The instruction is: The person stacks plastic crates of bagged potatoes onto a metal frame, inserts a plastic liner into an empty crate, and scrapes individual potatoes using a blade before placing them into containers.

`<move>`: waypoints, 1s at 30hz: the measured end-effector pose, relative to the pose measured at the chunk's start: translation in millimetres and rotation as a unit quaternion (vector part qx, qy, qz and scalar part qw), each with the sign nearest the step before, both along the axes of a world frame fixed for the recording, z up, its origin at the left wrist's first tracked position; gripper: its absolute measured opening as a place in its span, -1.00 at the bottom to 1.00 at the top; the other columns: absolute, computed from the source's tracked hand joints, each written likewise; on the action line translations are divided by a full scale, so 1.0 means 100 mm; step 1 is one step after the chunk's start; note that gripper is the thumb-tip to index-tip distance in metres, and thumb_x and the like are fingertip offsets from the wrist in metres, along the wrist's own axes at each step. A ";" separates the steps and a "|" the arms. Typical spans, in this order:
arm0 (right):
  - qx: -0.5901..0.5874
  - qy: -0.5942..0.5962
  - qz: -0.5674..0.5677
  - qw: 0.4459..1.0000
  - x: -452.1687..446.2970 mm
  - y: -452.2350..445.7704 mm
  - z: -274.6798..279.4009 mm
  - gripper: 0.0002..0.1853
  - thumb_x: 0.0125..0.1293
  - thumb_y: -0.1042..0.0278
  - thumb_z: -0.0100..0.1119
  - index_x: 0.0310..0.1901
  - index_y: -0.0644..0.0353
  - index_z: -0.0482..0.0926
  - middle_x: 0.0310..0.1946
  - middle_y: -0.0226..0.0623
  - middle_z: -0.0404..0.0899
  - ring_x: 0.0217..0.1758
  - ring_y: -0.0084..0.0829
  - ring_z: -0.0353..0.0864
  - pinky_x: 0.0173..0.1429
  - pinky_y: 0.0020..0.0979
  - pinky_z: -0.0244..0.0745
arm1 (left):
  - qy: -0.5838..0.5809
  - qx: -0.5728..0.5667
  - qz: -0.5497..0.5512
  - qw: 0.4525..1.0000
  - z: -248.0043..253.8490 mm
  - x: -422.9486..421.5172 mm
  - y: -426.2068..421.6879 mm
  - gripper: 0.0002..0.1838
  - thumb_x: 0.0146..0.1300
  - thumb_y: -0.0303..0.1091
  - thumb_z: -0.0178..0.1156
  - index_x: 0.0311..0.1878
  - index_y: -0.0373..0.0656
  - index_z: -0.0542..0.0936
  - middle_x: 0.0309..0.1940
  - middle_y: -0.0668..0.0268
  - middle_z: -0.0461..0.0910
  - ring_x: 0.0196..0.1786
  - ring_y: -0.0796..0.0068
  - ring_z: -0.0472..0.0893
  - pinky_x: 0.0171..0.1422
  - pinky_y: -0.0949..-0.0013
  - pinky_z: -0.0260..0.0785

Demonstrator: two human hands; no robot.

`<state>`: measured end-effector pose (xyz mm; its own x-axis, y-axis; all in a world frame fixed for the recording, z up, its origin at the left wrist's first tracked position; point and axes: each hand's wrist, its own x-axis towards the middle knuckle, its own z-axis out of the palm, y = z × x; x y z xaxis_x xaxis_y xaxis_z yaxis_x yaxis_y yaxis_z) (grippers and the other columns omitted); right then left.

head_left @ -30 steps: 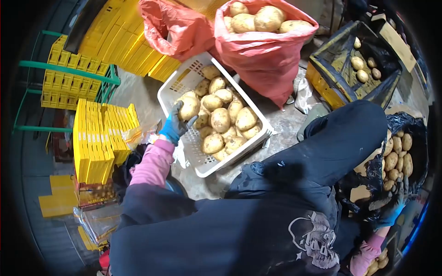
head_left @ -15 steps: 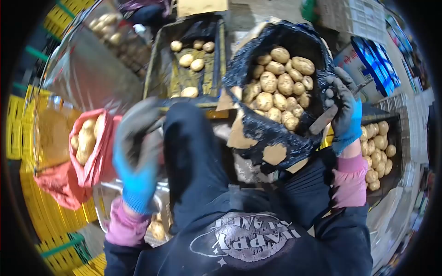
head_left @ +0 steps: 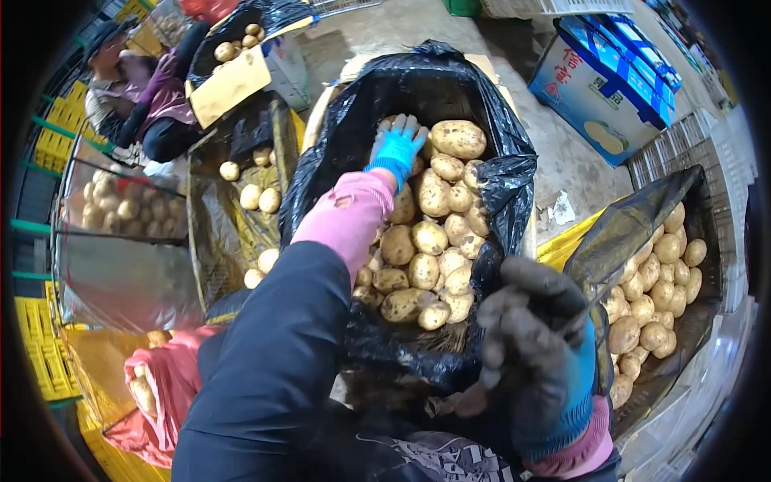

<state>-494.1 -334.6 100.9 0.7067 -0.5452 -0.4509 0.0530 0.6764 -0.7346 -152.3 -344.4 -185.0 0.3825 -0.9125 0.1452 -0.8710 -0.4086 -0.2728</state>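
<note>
My left hand [head_left: 399, 143], in a blue and grey work glove, reaches into the far part of a carton lined with black plastic [head_left: 502, 132]. Its fingers lie stretched over the potatoes [head_left: 429, 238], beside a large potato [head_left: 458, 139] at the back. I see nothing gripped in it, though its underside is hidden. My right hand [head_left: 534, 345], in a dirt-darkened glove, hovers near the carton's lower right edge. Its fingers are loosely bent and apart, with no object visible in them.
Left of the carton stands a plastic-lined crate [head_left: 229, 213] with several potatoes. At right is a crate full of potatoes [head_left: 654, 289]. A pink sack [head_left: 173, 377] lies lower left. A blue and white box [head_left: 594, 88] stands back right; a seated person [head_left: 144, 96] is back left.
My left hand has moved from beside the pink sack into the carton. My right hand has dropped to the carton's near right side. The view has shifted, bringing the seated person into sight.
</note>
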 end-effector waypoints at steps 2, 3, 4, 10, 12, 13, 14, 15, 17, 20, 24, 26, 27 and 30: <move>0.007 0.017 0.028 0.999 -0.01 -0.02 -0.03 -0.49 0.27 0.33 0.24 0.21 0.32 0.37 -0.24 -0.16 0.61 -0.47 -0.56 0.52 -0.54 -0.57 0.48 | 0.008 0.123 0.010 0.992 0.20 0.09 -0.15 -0.33 0.28 -0.22 0.14 0.47 0.28 0.23 0.46 0.21 0.19 0.46 0.09 0.23 0.44 -0.14 0.09; -0.018 0.078 0.025 0.996 0.02 0.01 0.08 -0.48 0.27 0.34 0.23 0.21 0.33 0.36 -0.24 -0.16 0.61 -0.47 -0.53 0.53 -0.53 -0.56 0.50 | -0.015 0.158 0.002 0.987 0.15 0.15 -0.23 -0.35 0.29 -0.20 0.13 0.46 0.27 0.24 0.41 0.22 0.23 0.42 0.09 0.26 0.39 -0.16 0.15; -0.019 0.077 0.023 0.997 0.03 -0.02 0.07 -0.48 0.27 0.34 0.23 0.21 0.33 0.36 -0.24 -0.16 0.61 -0.47 -0.53 0.53 -0.53 -0.56 0.50 | -0.042 0.192 -0.005 0.981 0.13 0.21 -0.30 -0.36 0.30 -0.17 0.13 0.45 0.27 0.25 0.37 0.22 0.27 0.38 0.09 0.30 0.34 -0.18 0.21; 0.057 -0.029 0.005 0.998 -0.07 -0.06 -0.07 -0.46 0.19 0.42 0.34 0.18 0.42 0.41 -0.24 -0.09 0.65 -0.49 -0.51 0.60 -0.52 -0.54 0.56 | 0.222 -0.010 0.108 0.969 0.82 -0.12 -0.09 -0.09 -0.15 -0.04 0.50 0.35 0.21 0.33 0.15 0.09 0.38 0.28 -0.02 0.37 0.28 -0.02 0.33; 0.090 -0.039 0.022 0.995 -0.14 -0.07 0.04 -0.49 0.22 0.43 0.31 0.18 0.39 0.42 -0.26 -0.11 0.64 -0.52 -0.50 0.60 -0.51 -0.54 0.56 | 0.418 -0.221 0.039 0.880 0.79 -0.07 0.18 0.03 -0.24 -0.12 0.59 0.35 -0.04 0.26 0.12 0.01 0.40 0.22 0.10 0.45 0.25 0.11 0.40; 0.051 -0.041 0.059 0.996 -0.17 -0.08 -0.04 -0.49 0.26 0.38 0.25 0.21 0.39 0.38 -0.25 -0.11 0.63 -0.49 -0.48 0.61 -0.52 -0.53 0.58 | 0.659 -0.296 0.020 0.691 1.10 -0.30 0.38 -0.03 -0.15 -0.29 0.58 0.34 -0.10 0.22 0.08 0.13 0.42 0.13 0.33 0.49 0.14 0.27 0.48; 0.010 -0.044 0.096 0.994 -0.18 -0.06 -0.13 -0.48 0.29 0.34 0.19 0.23 0.39 0.34 -0.25 -0.12 0.63 -0.47 -0.46 0.63 -0.53 -0.52 0.60 | 0.707 -0.333 0.020 0.624 1.37 -0.49 0.58 -0.08 -0.09 -0.46 0.53 0.33 -0.10 0.21 0.03 0.25 0.43 0.08 0.46 0.48 0.08 0.38 0.50; -0.014 -0.068 0.087 0.994 -0.17 0.01 -0.21 -0.43 0.27 0.34 0.21 0.25 0.41 0.31 -0.23 -0.12 0.63 -0.45 -0.48 0.63 -0.52 -0.55 0.58 | 0.762 -0.351 0.032 0.543 1.77 -0.78 0.81 -0.10 -0.07 -0.53 0.48 0.34 -0.12 0.20 0.06 0.24 0.42 0.10 0.44 0.48 0.12 0.35 0.49; -0.041 -0.080 0.103 0.991 -0.13 0.15 -0.29 -0.39 0.28 0.30 0.21 0.29 0.39 0.28 -0.19 -0.13 0.63 -0.40 -0.47 0.63 -0.48 -0.56 0.57 | 0.811 -0.367 0.004 0.455 2.37 -1.23 1.27 0.02 -0.17 -0.58 0.45 0.41 -0.11 0.13 0.14 0.18 0.40 0.20 0.33 0.46 0.24 0.24 0.45; -0.061 -0.106 0.176 0.977 -0.11 0.43 -0.37 -0.27 0.32 0.20 0.21 0.43 0.28 0.15 -0.09 -0.22 0.58 -0.29 -0.50 0.61 -0.44 -0.58 0.52 | 0.792 -0.400 -0.096 0.451 2.68 -1.73 1.82 0.17 -0.21 -0.53 0.48 0.52 -0.06 0.03 0.31 0.14 0.33 0.33 0.16 0.41 0.39 0.08 0.35; -0.087 -0.144 0.226 0.959 -0.13 0.74 -0.21 -0.26 0.31 0.40 0.19 0.48 0.20 0.12 -0.11 -0.22 0.60 -0.32 -0.48 0.62 -0.43 -0.57 0.50 | 0.720 -0.467 -0.150 0.492 2.72 -2.20 2.29 0.31 -0.29 -0.58 0.56 0.55 -0.03 -0.05 0.40 0.15 0.23 0.44 0.13 0.30 0.46 0.02 0.25; -0.134 -0.149 0.248 0.948 -0.16 0.84 -0.24 -0.27 0.32 0.34 0.18 0.48 0.20 0.11 -0.13 -0.26 0.61 -0.34 -0.51 0.61 -0.42 -0.58 0.50 | 0.673 -0.483 -0.163 0.535 2.66 -2.28 2.45 0.27 -0.26 -0.54 0.57 0.54 -0.04 -0.01 0.38 0.16 0.21 0.43 0.15 0.30 0.45 0.06 0.27; -0.146 -0.156 0.265 0.940 -0.16 0.88 -0.23 -0.28 0.34 0.30 0.15 0.48 0.21 0.11 -0.16 -0.27 0.61 -0.35 -0.53 0.60 -0.41 -0.57 0.50 | 0.660 -0.492 -0.151 0.547 2.65 -2.33 2.52 0.26 -0.25 -0.54 0.57 0.54 -0.04 0.00 0.38 0.16 0.20 0.42 0.16 0.31 0.44 0.08 0.29; -0.035 -0.180 0.282 0.942 -0.14 0.99 -0.38 -0.30 0.35 0.29 0.13 0.47 0.21 0.13 -0.18 -0.28 0.62 -0.36 -0.55 0.60 -0.41 -0.57 0.51 | 0.669 -0.507 -0.105 0.534 2.67 -2.46 2.67 0.21 -0.22 -0.56 0.54 0.53 -0.05 0.02 0.37 0.17 0.21 0.40 0.20 0.32 0.41 0.12 0.33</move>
